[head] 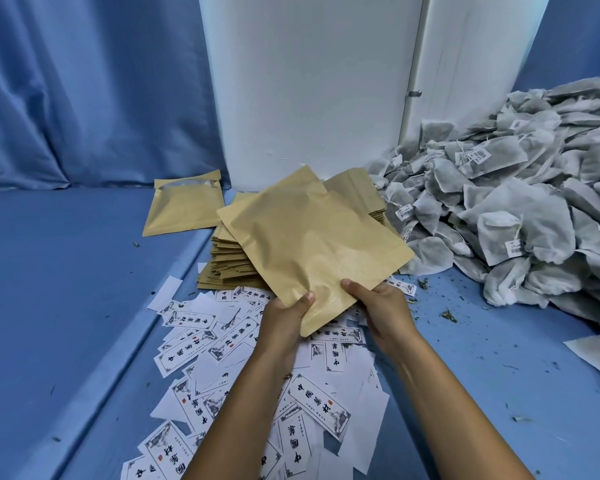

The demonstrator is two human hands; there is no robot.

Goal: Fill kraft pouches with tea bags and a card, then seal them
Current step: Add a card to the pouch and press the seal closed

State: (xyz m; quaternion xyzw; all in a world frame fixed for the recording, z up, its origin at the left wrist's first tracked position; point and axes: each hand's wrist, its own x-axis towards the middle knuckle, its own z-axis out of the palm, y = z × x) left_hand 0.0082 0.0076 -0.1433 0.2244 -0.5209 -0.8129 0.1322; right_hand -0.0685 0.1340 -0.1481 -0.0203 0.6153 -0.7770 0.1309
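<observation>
Blue cloth bench (66, 289), cards (201, 341) scattered; my left hand (284, 313) and right hand (383, 308) each pinch the kraft pouch's (312, 237) near edge above the stack (229, 261); tea bags (516, 202) right; I'd part the mouth wide before loading

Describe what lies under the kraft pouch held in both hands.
Under the held kraft pouch, gripped by the left hand and right hand, lie a stack of kraft pouches and scattered printed cards. Whatever lies directly beneath it is covered.
</observation>
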